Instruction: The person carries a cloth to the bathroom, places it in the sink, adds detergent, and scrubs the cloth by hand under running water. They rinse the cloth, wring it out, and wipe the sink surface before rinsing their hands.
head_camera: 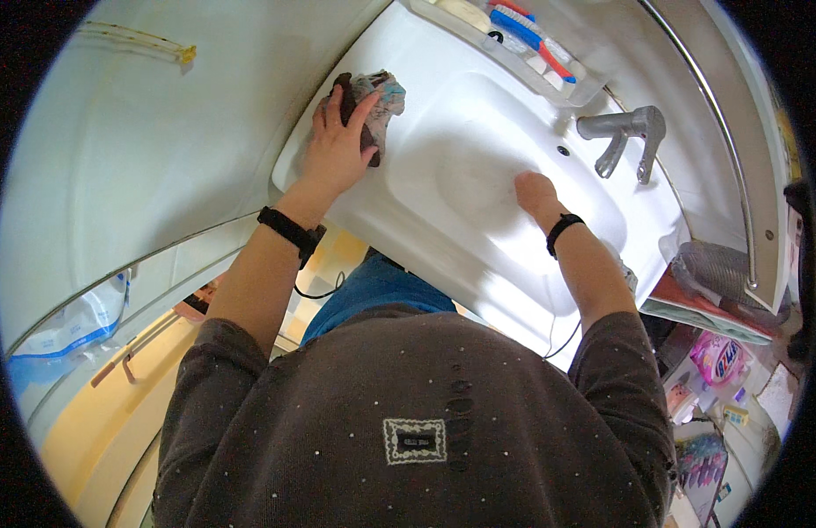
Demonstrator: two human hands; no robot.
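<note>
My left hand grips a crumpled cloth on the left rim of a white washbasin. Part of that bundle is dark brown; the rest is pale grey with pink and blue patches. Its fingers are spread over the fabric, with the thumb at the near side. Over the bowl of the basin, my right hand is bent downward, its fingers tucked out of sight. Nothing shows in it. A grey single-lever faucet stands beyond the right hand, above a small dark overflow hole.
A clear tray at the basin's back edge holds a blue and orange brush. A metal rail curves along the right. Folded towels and a pink detergent pack lie at right. A wall panel borders the left.
</note>
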